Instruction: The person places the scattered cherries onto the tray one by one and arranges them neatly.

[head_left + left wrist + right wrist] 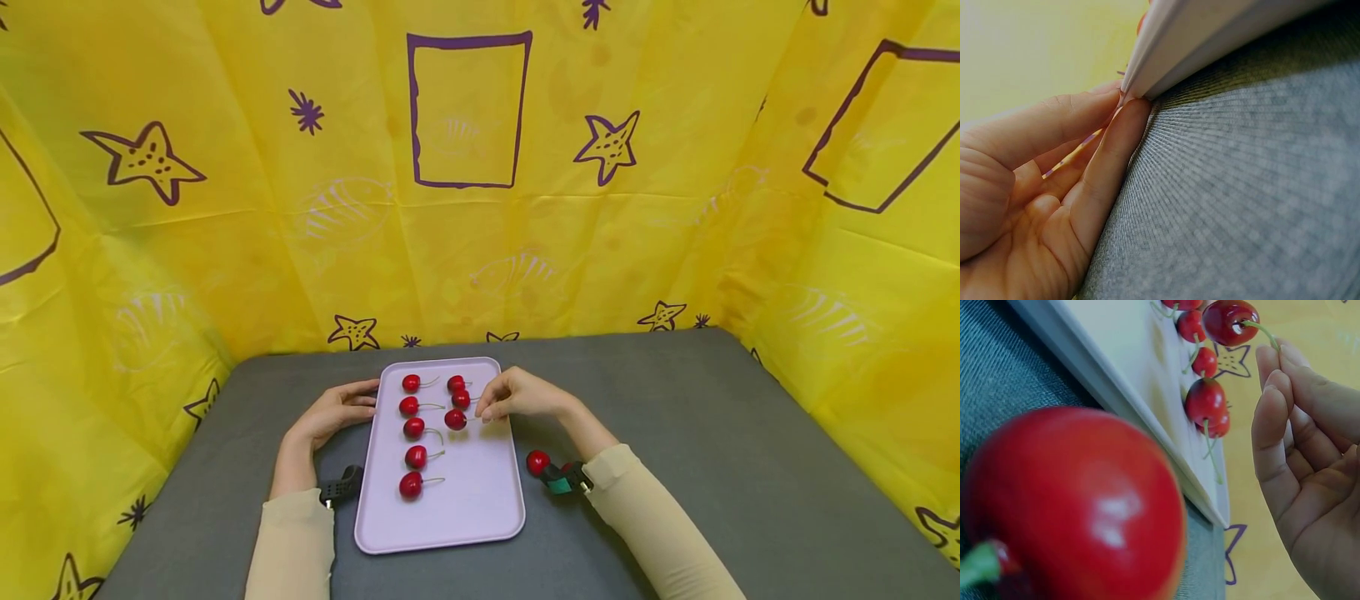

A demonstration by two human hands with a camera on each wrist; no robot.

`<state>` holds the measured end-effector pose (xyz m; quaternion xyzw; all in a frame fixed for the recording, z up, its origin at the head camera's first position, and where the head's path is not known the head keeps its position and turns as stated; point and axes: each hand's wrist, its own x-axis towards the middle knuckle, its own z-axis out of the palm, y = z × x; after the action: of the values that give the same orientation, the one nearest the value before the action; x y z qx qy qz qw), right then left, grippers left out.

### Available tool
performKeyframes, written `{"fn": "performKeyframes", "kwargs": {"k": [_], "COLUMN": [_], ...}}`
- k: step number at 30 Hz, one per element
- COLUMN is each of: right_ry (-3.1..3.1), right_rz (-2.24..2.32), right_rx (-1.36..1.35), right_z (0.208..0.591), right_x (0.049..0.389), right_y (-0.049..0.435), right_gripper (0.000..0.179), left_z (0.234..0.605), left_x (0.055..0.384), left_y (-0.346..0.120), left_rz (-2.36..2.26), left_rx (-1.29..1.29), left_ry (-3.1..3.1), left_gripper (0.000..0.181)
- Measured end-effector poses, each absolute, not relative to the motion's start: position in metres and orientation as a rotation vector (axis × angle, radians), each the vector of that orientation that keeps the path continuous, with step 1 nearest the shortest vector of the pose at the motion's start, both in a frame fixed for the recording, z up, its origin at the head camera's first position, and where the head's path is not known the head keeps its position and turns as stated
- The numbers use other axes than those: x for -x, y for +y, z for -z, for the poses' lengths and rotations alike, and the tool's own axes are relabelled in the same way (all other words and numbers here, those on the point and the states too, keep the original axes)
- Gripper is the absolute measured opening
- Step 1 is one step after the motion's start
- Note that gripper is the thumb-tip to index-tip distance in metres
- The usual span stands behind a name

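Observation:
My right hand [517, 395] pinches the thin stem of a red cherry [455, 419] between thumb and fingertips. This cherry hangs just above the lilac tray [468, 508], its shadow beneath it; the right wrist view shows the pinched cherry [1230, 322] close up. My left hand [335, 412] touches the tray's left rim with fairly straight fingers, and in the left wrist view the fingertips meet the tray edge [1166, 56]. On the tray, several cherries [415, 429] form a left column, stems pointing right. Two more cherries [461, 400] lie at the upper right, beyond the pinched one.
A cherry [537, 462] lies on the grey table [675, 417] to the right of the tray. Another cherry [567, 468] is partly hidden by the right wrist's strap. Yellow patterned cloth [465, 250] encloses the table at the back and sides.

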<state>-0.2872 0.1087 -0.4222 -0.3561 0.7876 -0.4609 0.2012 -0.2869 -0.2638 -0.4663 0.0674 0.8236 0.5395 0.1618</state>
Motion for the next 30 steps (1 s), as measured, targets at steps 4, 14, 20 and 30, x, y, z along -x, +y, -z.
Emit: {"fn": "performKeyframes", "kwargs": {"k": [4, 14, 20, 30], "right_ry": [2.201, 2.184, 2.17, 2.166], "right_rz": [1.284, 1.286, 1.303, 1.287], "right_rx": [0.979, 0.953, 0.952, 0.953], "right_z": [0.424, 0.429, 0.43, 0.435], "right_x": [0.288, 0.29, 0.29, 0.293], "right_y": [0.108, 0.108, 0.109, 0.111], "right_gripper": [0.013, 0.011, 0.013, 0.013], "left_z": [0.467, 0.466, 0.467, 0.467], "left_x": [0.287, 0.286, 0.288, 0.288], "left_y": [-0.264, -0.263, -0.263, -0.263], "left_rz": [-1.543, -1.537, -1.528, -1.526], "left_rx": [-0.197, -0.191, -0.167, -0.159], "left_ry": [2.346, 2.353, 2.361, 2.36], "left_gripper": [0.066, 0.066, 0.068, 0.07]}}
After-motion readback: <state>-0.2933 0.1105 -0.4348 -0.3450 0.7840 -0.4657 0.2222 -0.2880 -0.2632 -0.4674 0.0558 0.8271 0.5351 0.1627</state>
